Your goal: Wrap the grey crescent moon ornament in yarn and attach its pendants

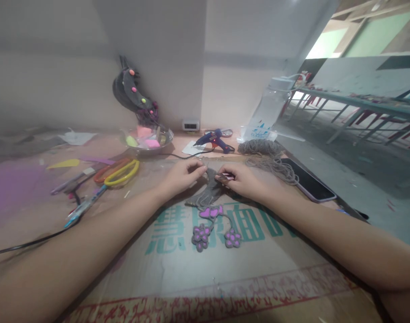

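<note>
A grey yarn piece (pixel 211 184) with fringed strands lies on the printed cardboard, between my two hands. My left hand (pixel 185 174) is closed in a pinch at its upper left edge. On the opposite side my right hand (pixel 240 179) has its fingers pressed together around a small dark, pinkish thing too small to name, touching the yarn piece. Just below the strands are purple and grey heart shapes (pixel 211 211). From them two grey cords run down to a left flower (pixel 201 237) and a right flower (pixel 232 238), both grey with purple petals.
A blue glue gun (pixel 215 141) stands behind my hands, its cable trailing left. Scissors with a yellow handle (pixel 122 174) lie left. Grey yarn (pixel 272 168), a phone (pixel 311 181) and a water bottle (pixel 267 110) are right. A bowl (pixel 151 146) holds coloured pieces.
</note>
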{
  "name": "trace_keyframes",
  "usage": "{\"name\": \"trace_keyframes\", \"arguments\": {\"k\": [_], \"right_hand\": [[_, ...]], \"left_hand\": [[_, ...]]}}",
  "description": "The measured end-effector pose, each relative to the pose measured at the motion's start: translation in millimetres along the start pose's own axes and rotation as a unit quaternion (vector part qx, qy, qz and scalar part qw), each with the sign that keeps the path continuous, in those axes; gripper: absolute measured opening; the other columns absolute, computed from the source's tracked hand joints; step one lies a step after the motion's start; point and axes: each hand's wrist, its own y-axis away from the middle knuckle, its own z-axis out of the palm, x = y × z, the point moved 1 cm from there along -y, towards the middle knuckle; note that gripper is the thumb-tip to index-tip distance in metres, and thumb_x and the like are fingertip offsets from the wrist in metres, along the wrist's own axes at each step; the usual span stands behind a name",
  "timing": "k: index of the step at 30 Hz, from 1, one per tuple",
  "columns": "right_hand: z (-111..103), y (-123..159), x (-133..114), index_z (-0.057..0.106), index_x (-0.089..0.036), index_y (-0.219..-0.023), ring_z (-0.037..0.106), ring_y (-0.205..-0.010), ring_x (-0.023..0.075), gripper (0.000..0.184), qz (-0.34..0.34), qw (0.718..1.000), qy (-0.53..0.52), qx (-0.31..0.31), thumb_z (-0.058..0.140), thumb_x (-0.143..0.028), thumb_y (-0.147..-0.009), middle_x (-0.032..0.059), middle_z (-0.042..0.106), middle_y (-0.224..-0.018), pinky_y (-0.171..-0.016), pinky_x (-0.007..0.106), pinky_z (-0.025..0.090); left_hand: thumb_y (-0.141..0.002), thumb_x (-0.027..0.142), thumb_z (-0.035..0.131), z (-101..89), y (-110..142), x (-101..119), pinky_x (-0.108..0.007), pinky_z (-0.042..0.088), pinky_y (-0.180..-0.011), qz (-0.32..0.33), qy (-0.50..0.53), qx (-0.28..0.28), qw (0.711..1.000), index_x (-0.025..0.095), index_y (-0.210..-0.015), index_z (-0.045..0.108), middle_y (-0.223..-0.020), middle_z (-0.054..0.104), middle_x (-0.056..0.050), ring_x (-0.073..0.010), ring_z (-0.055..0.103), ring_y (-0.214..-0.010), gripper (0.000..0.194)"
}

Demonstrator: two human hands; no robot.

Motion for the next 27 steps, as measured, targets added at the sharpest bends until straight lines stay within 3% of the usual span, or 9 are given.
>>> {"name": "trace_keyframes", "arguments": {"k": [6,12,20,27], "right_hand": [[-0.6,0.3,-2.0,0.056,-0.021,-0.075,0.053,-0.066,0.0157,0.018,0.004,1.000,-0.004,0.000,0.052,-0.032,-0.088,0.0001,0.060,-0.070,-0.061,0.026,0.037],[0.5,0.3,0.9,0.058,-0.020,-0.076,0.054,-0.069,0.0159,0.019,0.001,1.000,0.001,-0.003,0.052,-0.033,-0.089,0.0010,0.061,-0.073,-0.063,0.025,0.038],[2.6,-0.3,4.8,0.062,-0.020,-0.082,0.056,-0.071,0.0168,0.018,0.007,1.000,-0.005,-0.005,0.053,-0.034,-0.089,0.0019,0.064,-0.076,-0.064,0.026,0.040],[1.9,-0.4,3.9,0.061,-0.019,-0.080,0.056,-0.070,0.0158,0.019,0.004,1.000,0.005,-0.002,0.053,-0.032,-0.090,0.0016,0.064,-0.075,-0.063,0.025,0.038]], "left_hand": [[-0.091,0.047,0.049,-0.3,0.7,2.5,-0.025,0.041,-0.062,-0.001,0.011,-0.008,1.000,0.016,-0.076,0.063,-0.071,0.066,-0.001,-0.0153,0.056,-0.065,0.037],[-0.088,0.043,0.055,-0.7,0.3,4.6,-0.025,0.041,-0.066,-0.003,-0.020,-0.008,1.000,0.015,-0.075,0.063,-0.070,0.065,-0.002,-0.0159,0.057,-0.069,0.032],[-0.085,0.041,0.060,1.1,-1.1,-0.5,-0.024,0.038,-0.057,-0.009,-0.019,-0.013,1.000,0.015,-0.077,0.063,-0.067,0.066,0.000,-0.0126,0.052,-0.058,0.028],[-0.083,0.042,0.063,1.7,-1.5,-2.2,-0.025,0.044,-0.063,-0.018,0.047,-0.033,0.998,0.014,-0.081,0.064,-0.075,0.070,-0.003,-0.0160,0.062,-0.068,0.028]]}}
